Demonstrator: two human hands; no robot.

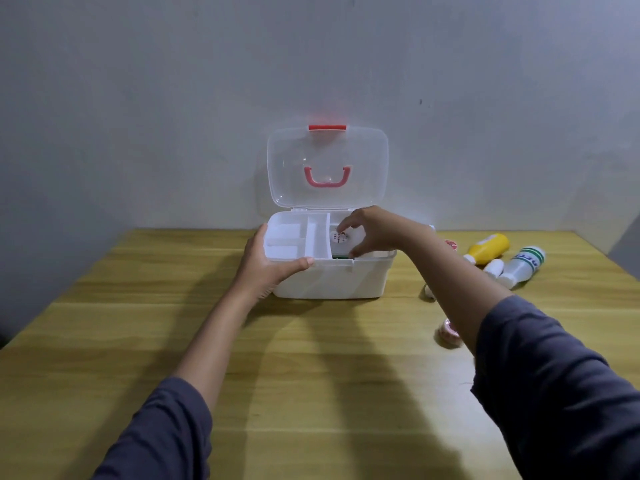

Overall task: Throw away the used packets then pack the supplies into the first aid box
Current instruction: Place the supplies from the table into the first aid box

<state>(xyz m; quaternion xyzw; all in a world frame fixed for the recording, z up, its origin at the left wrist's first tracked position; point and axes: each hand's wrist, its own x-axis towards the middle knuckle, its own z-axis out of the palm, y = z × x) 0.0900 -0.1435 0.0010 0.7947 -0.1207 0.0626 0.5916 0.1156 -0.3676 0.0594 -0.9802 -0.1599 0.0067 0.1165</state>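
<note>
A white first aid box (332, 280) stands open at the back of the table, its clear lid (327, 164) with red handle upright against the wall. A white divided tray (294, 242) fills the box's left part. My left hand (268, 258) grips the box's front left corner and tray edge. Over the right compartment, my right hand (370, 232) holds a white round item with red print (341, 240), fingers around it. Below it a green edge shows inside the box.
To the right of the box lie a yellow bottle (488, 249), a white bottle with green stripes (524, 266), a small white bottle (493, 268) and a tape roll (449, 336). A small red-topped item (450, 244) sits behind my right forearm. The wall is close behind.
</note>
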